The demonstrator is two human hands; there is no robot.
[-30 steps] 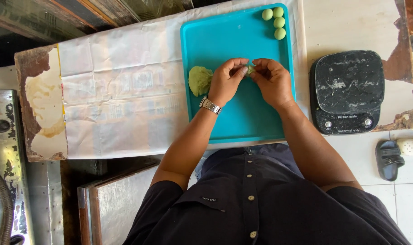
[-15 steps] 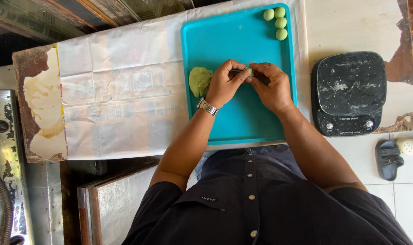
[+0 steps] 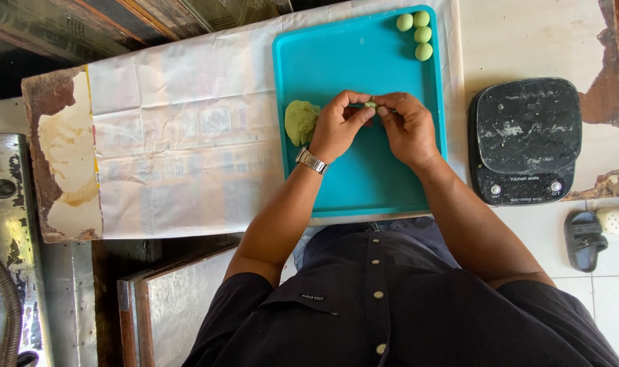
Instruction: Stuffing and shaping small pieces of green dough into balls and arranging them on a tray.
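Together, left hand (image 3: 336,126) and right hand (image 3: 408,129) fingertips pinching small green dough piece (image 3: 370,105) between them.

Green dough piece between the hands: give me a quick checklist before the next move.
1. Small dough piece pinched by both hands, left hand and right hand: ok.
2. Hands above the teal tray: ok.
3. Dough lump within reach, beside the left hand: ok.
4. Three finished balls grouped at the tray's far right corner: ok.
5. Scale platform free of dough: ok.
6. Piece's shape: cannot tell, fingers hide it.
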